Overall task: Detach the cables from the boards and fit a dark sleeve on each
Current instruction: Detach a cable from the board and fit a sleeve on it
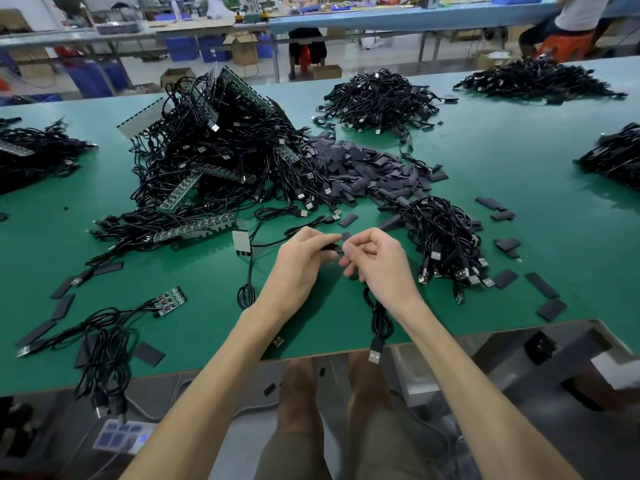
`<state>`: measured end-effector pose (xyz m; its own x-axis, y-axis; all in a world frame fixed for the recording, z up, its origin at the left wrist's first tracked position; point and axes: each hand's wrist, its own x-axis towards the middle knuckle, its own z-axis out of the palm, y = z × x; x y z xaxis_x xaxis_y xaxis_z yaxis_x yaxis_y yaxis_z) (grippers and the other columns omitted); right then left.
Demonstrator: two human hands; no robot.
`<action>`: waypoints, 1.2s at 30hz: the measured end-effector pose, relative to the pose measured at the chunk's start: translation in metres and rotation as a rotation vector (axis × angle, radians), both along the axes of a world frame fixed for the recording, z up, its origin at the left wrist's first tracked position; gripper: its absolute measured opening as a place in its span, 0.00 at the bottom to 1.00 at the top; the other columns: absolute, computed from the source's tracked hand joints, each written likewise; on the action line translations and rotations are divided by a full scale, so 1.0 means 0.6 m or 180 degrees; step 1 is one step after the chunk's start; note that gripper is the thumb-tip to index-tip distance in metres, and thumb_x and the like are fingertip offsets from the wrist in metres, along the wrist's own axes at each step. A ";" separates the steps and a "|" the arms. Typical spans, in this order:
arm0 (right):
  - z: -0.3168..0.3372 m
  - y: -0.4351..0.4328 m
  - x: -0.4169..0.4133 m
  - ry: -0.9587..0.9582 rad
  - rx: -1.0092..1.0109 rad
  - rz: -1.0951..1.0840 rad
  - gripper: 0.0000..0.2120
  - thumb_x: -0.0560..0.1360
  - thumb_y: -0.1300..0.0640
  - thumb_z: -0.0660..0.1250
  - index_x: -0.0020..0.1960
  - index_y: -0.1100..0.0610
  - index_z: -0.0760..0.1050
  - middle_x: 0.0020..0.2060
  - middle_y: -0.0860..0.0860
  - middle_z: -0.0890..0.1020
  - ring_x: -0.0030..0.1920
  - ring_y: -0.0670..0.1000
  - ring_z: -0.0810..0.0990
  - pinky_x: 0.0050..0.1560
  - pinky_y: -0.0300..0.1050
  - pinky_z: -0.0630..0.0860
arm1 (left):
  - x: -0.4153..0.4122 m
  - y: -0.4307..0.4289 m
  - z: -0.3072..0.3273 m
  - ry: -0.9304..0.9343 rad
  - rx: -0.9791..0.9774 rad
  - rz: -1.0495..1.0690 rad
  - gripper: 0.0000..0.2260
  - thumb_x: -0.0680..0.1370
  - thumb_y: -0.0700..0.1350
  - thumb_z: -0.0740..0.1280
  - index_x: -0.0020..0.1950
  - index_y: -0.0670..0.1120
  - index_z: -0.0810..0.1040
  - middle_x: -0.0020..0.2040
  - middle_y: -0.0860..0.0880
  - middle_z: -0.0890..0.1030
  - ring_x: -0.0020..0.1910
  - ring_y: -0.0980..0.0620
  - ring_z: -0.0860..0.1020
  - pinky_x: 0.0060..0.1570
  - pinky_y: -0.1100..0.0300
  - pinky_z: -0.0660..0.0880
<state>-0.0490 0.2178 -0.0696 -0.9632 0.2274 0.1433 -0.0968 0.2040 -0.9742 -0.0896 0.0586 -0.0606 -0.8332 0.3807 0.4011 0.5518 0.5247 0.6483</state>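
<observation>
Now: both hands are raised just above the near edge of the green matted worktable [519,161], fingertips meeting in front of the body.

- Left hand [301,261]: thumb and forefinger pinch a short flat matte dark sleeve [333,247].
- Right hand [377,261]: fingers curled round the free end of a thin black rubbery cable [381,323]. The cable drops below the palm in a small coil, and its silver metal USB plug [374,355] hangs past the table edge.
- The contact itself is hidden by the fingers, so I cannot tell whether the cable tip is already inside the sleeve.

Key relation: the sleeve's long axis runs left to right, in line with the cable end. The two hands are touching or nearly so, and neither is nearer. My judgement is that the coming move is a short push along that axis.

Materials:
- The sleeve looks thin, soft and flattened, so its mouth probably needs opening first.
- The cable is limp and smooth.

Supply:
- A heap of loose flat grey-black sleeves [363,171] lies ahead, slightly right.
- A tangled mound of black cables still on green circuit-board strips [214,143] lies ahead left.
- A bundle of loose black cables with plugs [446,237] lies just to the right of the right hand.
</observation>
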 end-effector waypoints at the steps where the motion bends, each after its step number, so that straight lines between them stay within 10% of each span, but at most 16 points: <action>1: 0.000 0.001 0.000 0.0005 -0.0030 -0.0040 0.03 0.81 0.61 0.69 0.48 0.57 0.77 0.35 0.52 0.86 0.33 0.49 0.82 0.32 0.37 0.73 | -0.001 -0.004 0.001 -0.0028 0.0153 0.0087 0.12 0.81 0.36 0.68 0.63 0.42 0.83 0.52 0.49 0.79 0.47 0.62 0.76 0.52 0.74 0.68; 17: 0.005 0.003 0.006 -0.0018 0.0046 0.0005 0.05 0.78 0.67 0.70 0.48 0.58 0.78 0.35 0.54 0.85 0.32 0.50 0.83 0.32 0.38 0.74 | -0.006 -0.014 -0.002 -0.0735 0.0880 0.0130 0.06 0.80 0.35 0.69 0.48 0.44 0.82 0.35 0.46 0.81 0.32 0.53 0.74 0.36 0.53 0.74; 22: 0.004 0.001 0.006 -0.0016 0.0067 0.0040 0.05 0.78 0.66 0.70 0.47 0.57 0.78 0.35 0.53 0.85 0.32 0.50 0.83 0.32 0.37 0.74 | -0.002 -0.010 -0.006 -0.0620 0.0496 0.0208 0.07 0.82 0.33 0.63 0.49 0.44 0.77 0.38 0.47 0.79 0.34 0.61 0.73 0.37 0.69 0.68; 36: 0.004 0.003 0.006 0.0020 0.0059 0.0118 0.06 0.77 0.66 0.71 0.47 0.57 0.79 0.35 0.54 0.85 0.33 0.51 0.84 0.33 0.36 0.74 | -0.003 -0.010 -0.001 -0.0600 0.0533 0.0223 0.05 0.82 0.40 0.67 0.46 0.43 0.78 0.36 0.48 0.80 0.33 0.61 0.74 0.38 0.68 0.67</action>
<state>-0.0452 0.2196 -0.0670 -0.9700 0.1888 0.1532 -0.1107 0.2181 -0.9696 -0.0913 0.0525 -0.0609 -0.9212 0.2609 0.2888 0.3791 0.4341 0.8172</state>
